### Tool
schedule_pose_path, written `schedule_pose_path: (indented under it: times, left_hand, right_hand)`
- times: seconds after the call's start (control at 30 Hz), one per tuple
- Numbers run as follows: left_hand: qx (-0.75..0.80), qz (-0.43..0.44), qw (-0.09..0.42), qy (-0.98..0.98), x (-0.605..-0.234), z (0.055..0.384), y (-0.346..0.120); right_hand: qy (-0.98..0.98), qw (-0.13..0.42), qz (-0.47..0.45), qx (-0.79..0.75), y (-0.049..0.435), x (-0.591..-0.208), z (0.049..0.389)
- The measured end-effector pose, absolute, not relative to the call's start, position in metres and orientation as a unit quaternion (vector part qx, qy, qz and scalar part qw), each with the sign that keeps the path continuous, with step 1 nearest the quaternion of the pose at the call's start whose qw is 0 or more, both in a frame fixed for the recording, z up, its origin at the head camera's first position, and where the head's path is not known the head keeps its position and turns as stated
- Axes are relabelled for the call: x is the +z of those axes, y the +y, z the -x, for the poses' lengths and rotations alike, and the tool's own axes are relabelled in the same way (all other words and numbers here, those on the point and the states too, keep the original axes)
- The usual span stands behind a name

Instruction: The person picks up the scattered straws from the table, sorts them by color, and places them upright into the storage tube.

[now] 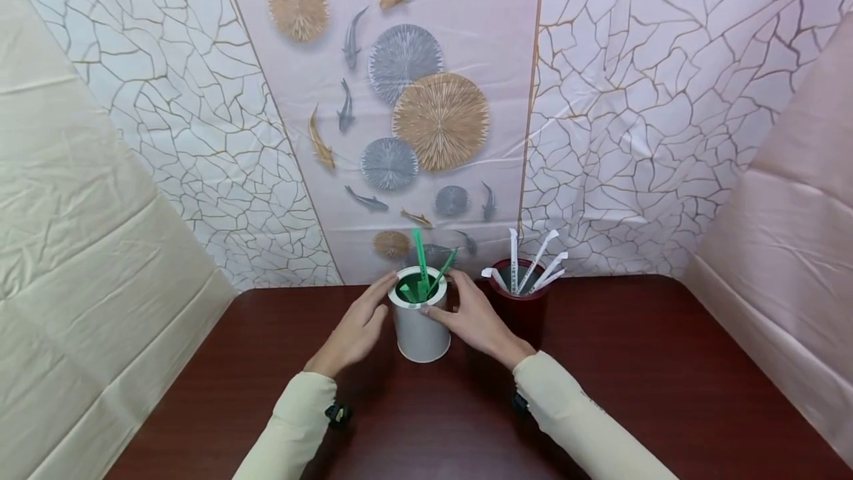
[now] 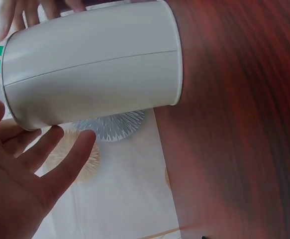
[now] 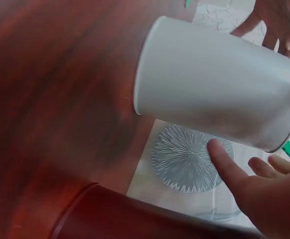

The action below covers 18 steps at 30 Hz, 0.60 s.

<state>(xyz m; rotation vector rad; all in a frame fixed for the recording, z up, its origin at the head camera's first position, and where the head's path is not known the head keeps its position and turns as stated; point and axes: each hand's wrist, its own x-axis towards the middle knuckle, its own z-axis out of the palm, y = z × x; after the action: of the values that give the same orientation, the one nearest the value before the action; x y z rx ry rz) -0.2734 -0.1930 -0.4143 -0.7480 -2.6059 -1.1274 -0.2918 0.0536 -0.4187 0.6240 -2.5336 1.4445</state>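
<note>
A grey-white canister [image 1: 423, 335] with a white rim stands upright in the middle of the dark red table, several green paper-wrapped straws [image 1: 421, 261] leaning in it. My left hand [image 1: 353, 328] is at its left side, fingers loosely extended along the upper wall. At the right side is my right hand [image 1: 476, 317], its thumb by the front of the rim and other fingers toward the back. The right wrist view shows spread fingers [image 3: 229, 167] beside the canister [image 3: 214, 84]. In the left wrist view, fingertips [image 2: 82, 144] lie close to the wall; exact contact is hard to see.
Right behind my right hand stands a dark red canister [image 1: 523, 317] with several white paper-wrapped straws [image 1: 533, 265]. The dark red wooden table [image 1: 640, 376] reaches back to a patterned cloth backdrop [image 1: 413, 198]. Pale cloth [image 1: 87, 258] hangs along the left side.
</note>
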Motion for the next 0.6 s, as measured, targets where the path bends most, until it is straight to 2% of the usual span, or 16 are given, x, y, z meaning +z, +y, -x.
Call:
schedule_pose_path:
  times: [0.37,0.6]
  left_hand:
    - [-0.387,0.280,0.085,-0.874,-0.413,0.272,-0.205]
    - [-0.380,0.229,0.091,-0.892,-0.399,0.255,-0.233]
  right_hand:
    - [-0.877,0.049,-0.222,0.424,0.032,-0.407,0.307]
    - [-0.883,0.046,-0.214,0.414,0.031,-0.410,0.311]
